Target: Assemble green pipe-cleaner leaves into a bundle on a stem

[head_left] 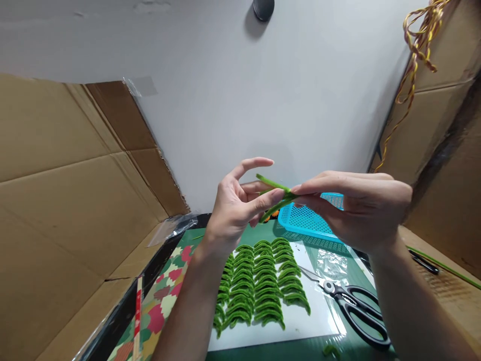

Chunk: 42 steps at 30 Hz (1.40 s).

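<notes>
Both hands meet above the table around fuzzy green pipe cleaner pieces [271,181], joined in the middle with their ends splayed to the left. My left hand [240,203] pinches them between thumb and a finger, its index finger raised. From the right, my right hand [356,203] grips the joined end with thumb and fingertips. Below, rows of curved green pipe cleaner pieces [267,286] lie on a white sheet [319,321]; my left forearm hides part of the left row. Black-handled scissors [345,301] rest at the sheet's right, blades partly apart.
A blue perforated basket [308,223] stands behind the hands, with orange bits beside it. Cardboard walls [67,190] flank the green table mat [259,233]. A red-marked stick [138,316] lies at left, a black pen [424,261] at right. Twisted yellow cord [413,55] hangs upper right.
</notes>
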Motion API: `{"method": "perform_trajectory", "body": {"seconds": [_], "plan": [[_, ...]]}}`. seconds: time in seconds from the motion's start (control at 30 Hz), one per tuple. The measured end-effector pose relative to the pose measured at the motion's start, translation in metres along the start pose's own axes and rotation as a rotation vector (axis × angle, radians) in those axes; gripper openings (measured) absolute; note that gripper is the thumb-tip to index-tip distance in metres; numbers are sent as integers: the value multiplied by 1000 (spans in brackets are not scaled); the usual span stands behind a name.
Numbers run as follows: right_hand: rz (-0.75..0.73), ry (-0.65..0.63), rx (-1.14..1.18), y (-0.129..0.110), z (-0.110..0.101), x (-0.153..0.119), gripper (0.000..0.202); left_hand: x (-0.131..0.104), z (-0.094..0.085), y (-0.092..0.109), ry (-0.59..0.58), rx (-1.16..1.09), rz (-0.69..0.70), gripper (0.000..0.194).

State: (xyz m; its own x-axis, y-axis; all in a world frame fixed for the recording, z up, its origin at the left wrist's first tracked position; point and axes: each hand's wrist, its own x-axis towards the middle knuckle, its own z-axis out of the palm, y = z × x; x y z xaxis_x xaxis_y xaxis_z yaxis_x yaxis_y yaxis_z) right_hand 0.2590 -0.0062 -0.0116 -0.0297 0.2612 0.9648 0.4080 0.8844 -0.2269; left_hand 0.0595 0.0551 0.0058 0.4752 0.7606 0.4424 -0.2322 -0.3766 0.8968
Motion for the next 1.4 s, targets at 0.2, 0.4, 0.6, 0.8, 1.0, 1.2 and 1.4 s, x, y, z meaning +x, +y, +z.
{"method": "perform_trajectory", "body": {"seconds": [0.2, 0.4, 0.6, 0.8, 1.0, 1.2, 1.4], "plan": [[-6, -13, 9, 4, 2, -1, 19, 1, -3, -1, -41, 7, -6, 63], [15, 14, -5, 2, 3, -1, 20, 2, -5, -3, -55, 13, 2, 58], [46, 82, -9, 0, 0, 0, 21, 4, -7, -3, -56, 82, -30, 42], [77, 12, 5, 0, -3, 1, 20, 6, -12, -8, -75, 68, 28, 24], [114, -63, 47, 0, -4, 2, 19, 6, -12, -7, -82, 72, -19, 35], [115, -61, 42, 0, -5, 1, 17, 3, -9, -1, -97, 82, -25, 52], [125, -30, 49, 0, -7, 2, 18, 1, -10, 3, -115, 74, -16, 38]]}}
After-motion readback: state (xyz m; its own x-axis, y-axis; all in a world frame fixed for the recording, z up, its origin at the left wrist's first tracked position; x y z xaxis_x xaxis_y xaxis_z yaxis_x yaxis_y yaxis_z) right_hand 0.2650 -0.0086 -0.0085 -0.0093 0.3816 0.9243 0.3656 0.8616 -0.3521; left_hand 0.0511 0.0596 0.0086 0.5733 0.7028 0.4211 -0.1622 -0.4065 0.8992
